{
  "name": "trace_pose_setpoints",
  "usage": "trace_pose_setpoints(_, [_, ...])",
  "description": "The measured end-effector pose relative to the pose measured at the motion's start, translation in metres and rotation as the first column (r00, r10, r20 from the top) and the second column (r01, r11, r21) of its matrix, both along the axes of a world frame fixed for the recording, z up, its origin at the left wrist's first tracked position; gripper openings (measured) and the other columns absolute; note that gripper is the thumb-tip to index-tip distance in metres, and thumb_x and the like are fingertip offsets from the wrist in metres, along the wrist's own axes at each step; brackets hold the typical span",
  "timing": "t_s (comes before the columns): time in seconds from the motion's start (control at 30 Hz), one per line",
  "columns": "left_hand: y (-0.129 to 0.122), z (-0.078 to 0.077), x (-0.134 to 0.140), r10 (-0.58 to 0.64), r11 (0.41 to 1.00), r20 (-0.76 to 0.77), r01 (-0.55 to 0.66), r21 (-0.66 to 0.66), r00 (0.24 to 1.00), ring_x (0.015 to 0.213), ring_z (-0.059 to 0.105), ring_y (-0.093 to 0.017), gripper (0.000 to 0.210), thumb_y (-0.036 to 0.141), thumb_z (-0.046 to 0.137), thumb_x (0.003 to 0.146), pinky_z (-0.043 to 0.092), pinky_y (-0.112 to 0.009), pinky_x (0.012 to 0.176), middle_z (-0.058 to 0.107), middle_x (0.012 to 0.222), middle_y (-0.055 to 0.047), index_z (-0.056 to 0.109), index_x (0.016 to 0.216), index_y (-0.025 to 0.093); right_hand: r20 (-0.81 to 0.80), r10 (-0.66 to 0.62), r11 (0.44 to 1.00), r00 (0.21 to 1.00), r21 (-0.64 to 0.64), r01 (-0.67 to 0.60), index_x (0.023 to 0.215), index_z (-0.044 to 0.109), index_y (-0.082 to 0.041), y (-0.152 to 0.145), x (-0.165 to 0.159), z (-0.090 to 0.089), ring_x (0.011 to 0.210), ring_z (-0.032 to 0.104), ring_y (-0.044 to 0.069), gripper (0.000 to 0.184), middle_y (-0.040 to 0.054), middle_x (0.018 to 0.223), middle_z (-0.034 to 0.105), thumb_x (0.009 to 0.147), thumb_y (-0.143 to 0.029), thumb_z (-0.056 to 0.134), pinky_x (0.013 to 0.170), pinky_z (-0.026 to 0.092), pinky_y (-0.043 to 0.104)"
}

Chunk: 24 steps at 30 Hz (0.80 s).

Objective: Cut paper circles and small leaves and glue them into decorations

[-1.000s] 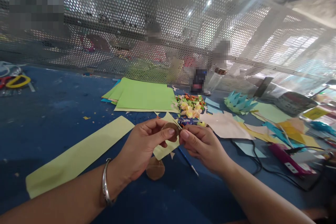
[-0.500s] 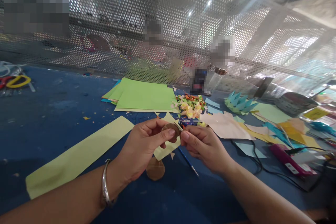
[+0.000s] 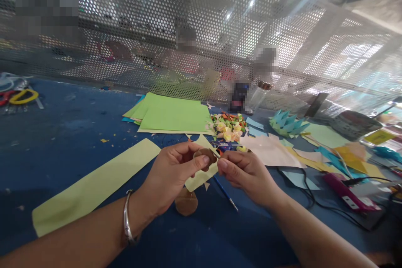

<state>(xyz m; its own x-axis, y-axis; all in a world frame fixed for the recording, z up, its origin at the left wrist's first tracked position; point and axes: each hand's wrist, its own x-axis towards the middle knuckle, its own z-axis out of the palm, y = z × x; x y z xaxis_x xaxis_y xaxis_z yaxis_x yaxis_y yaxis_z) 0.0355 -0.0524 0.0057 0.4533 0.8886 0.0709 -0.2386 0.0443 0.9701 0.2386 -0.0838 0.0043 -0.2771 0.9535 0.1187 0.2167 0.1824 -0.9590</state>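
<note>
My left hand (image 3: 171, 173), with a silver bangle at its wrist, is closed on a small round brown disc (image 3: 205, 158), pinched between thumb and fingers. Close on its right, my right hand (image 3: 246, 171) is closed in a pinch on a thin pale strip (image 3: 215, 153) at the disc's edge; its fingers hide most of it. Below the left hand lies another round brown disc (image 3: 186, 202) on the blue table. A piece of pale yellow-green paper (image 3: 197, 182) lies under the hands, with a thin blue-handled tool (image 3: 226, 194) beside it.
A long pale green paper strip (image 3: 97, 186) lies at left. Green sheets (image 3: 176, 113) and a pile of small paper flowers (image 3: 229, 127) are behind the hands. On the right sit a pink power strip (image 3: 348, 192) with black cables and paper scraps. Yellow-handled scissors (image 3: 23, 96) lie far left.
Both hands stay nearly in place. The right fingers have shifted very slightly right, and the pale strip at the disc's edge is angled a little differently.
</note>
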Motion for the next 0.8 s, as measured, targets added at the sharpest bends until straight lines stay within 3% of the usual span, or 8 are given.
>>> trace_pose_setpoints(0.5, [0.0020,-0.0036,-0.0028,-0.024,1.000,-0.050,0.024,0.002,0.998,0.074,0.052,-0.010,0.011,0.031,0.075,0.085,0.043,-0.020,0.068,0.064,0.078,0.001,0.076,0.085,0.020,0.135,-0.038,0.996,0.990,0.090,0.026,0.072,0.058,-0.017,-0.0012,0.0063,0.0021,0.050,0.030,0.006,0.042,-0.0070,0.059,0.034,0.097,-0.051,0.059,0.046,0.024,0.022])
trace_pose_setpoints(0.8, [0.0035,-0.0014,-0.0025,-0.032,0.999,-0.075,0.032,-0.001,0.997,0.068,0.047,-0.010,0.019,0.035,0.077,0.083,0.041,-0.021,0.064,0.056,0.071,0.003,0.069,0.075,0.019,0.192,-0.049,0.994,0.980,0.108,0.028,0.072,0.058,-0.017,-0.0009,0.0069,0.0038,0.052,0.034,0.007,0.043,-0.0056,0.061,0.039,0.097,-0.052,0.058,0.049,0.027,0.023])
